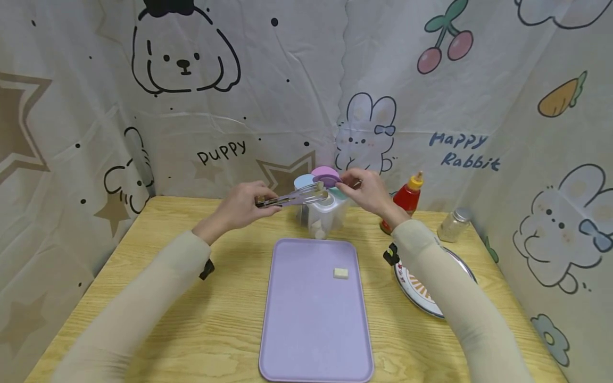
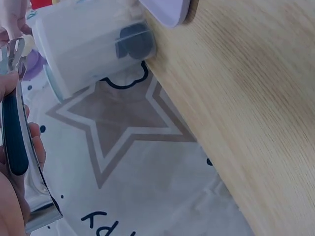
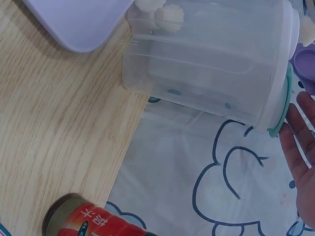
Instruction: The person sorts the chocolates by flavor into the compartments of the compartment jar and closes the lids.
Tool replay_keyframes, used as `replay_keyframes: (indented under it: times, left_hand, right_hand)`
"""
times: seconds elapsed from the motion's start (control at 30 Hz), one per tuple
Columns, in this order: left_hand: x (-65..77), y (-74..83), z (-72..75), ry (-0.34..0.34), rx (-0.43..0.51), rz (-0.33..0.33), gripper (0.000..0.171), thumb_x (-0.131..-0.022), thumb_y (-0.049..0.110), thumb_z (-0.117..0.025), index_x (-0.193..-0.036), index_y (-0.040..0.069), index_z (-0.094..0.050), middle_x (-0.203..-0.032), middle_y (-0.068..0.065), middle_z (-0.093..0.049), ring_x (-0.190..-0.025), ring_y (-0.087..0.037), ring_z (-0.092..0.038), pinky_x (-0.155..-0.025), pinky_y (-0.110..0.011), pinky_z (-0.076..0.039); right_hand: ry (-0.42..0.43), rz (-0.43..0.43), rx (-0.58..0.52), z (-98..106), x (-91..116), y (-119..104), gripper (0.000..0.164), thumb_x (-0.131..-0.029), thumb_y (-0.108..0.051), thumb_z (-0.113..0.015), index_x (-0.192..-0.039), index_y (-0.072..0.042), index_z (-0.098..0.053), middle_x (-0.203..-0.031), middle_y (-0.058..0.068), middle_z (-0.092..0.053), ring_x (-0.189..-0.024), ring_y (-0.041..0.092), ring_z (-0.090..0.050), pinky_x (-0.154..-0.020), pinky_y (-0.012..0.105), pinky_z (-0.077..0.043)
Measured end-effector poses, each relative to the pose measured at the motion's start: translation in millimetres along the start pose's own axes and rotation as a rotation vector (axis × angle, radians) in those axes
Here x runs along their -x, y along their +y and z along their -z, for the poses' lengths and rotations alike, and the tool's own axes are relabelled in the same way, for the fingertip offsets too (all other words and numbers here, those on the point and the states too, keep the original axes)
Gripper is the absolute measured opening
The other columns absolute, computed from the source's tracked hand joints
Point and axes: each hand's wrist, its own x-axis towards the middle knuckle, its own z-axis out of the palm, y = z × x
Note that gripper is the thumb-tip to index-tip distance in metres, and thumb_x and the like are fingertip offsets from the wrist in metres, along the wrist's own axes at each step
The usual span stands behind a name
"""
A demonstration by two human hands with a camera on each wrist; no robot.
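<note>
My left hand grips metal tongs by their dark handle. The tong tips reach over a clear canister with several coloured lids, and a pale piece shows near them. My right hand pinches the edge of a raised purple lid on top of the canister. In the right wrist view, its other fingers extend beside the teal lid; the thumb is hidden. White pieces lie in one canister compartment, and dark ones in another.
A lilac tray with a small pale block lies in front of the canister. Right of it stand a red sauce bottle and a glass jar. My right sleeve partly covers a patterned plate. Printed cloth hangs behind the table.
</note>
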Motion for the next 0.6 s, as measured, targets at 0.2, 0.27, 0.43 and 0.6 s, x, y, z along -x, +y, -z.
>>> replay_keyframes:
  times: [0.2, 0.27, 0.43, 0.6]
  left_hand:
    - [-7.0, -1.5, -2.2, -0.025, -0.034, 0.019, 0.026, -0.093, 0.029, -0.082, -0.108, 0.008, -0.081, -0.089, -0.005, -0.066, -0.069, -0.015, -0.051, -0.064, -0.029, -0.040]
    - [-7.6, -0.5, -2.5, -0.037, -0.031, 0.029, 0.026, -0.092, 0.029, -0.083, -0.108, 0.009, -0.081, -0.088, -0.005, -0.065, -0.069, -0.016, -0.050, -0.064, -0.030, -0.039]
    - [-6.1, -1.7, -2.6, -0.050, -0.025, 0.062, 0.029, -0.091, 0.030, -0.083, -0.111, 0.010, -0.080, -0.090, -0.004, -0.065, -0.073, -0.017, -0.050, -0.066, -0.030, -0.039]
    - [1.5, -3.0, 0.6, -0.046, -0.024, 0.059, 0.033, -0.090, 0.030, -0.084, -0.114, 0.008, -0.080, -0.093, -0.005, -0.067, -0.074, -0.017, -0.051, -0.067, -0.030, -0.039]
  right_hand:
    - [0.007, 0.000, 0.009, 0.0, -0.6, 0.2, 0.015, -0.098, -0.017, -0.076, -0.108, -0.005, -0.077, -0.098, 0.013, -0.078, -0.087, 0.026, -0.071, -0.084, 0.045, -0.063]
    - [0.006, -0.001, 0.011, 0.0, -0.6, -0.2, 0.015, -0.098, -0.017, -0.076, -0.108, -0.005, -0.077, -0.098, 0.013, -0.078, -0.087, 0.026, -0.071, -0.084, 0.044, -0.063]
    - [0.002, -0.001, 0.013, -0.2, -0.7, -1.0, 0.015, -0.098, -0.017, -0.076, -0.108, -0.005, -0.076, -0.098, 0.013, -0.078, -0.087, 0.026, -0.071, -0.084, 0.044, -0.063]
    - [0.003, -0.004, 0.010, -0.4, -0.7, -0.8, 0.015, -0.098, -0.016, -0.076, -0.108, -0.005, -0.076, -0.098, 0.013, -0.078, -0.087, 0.025, -0.071, -0.084, 0.044, -0.063]
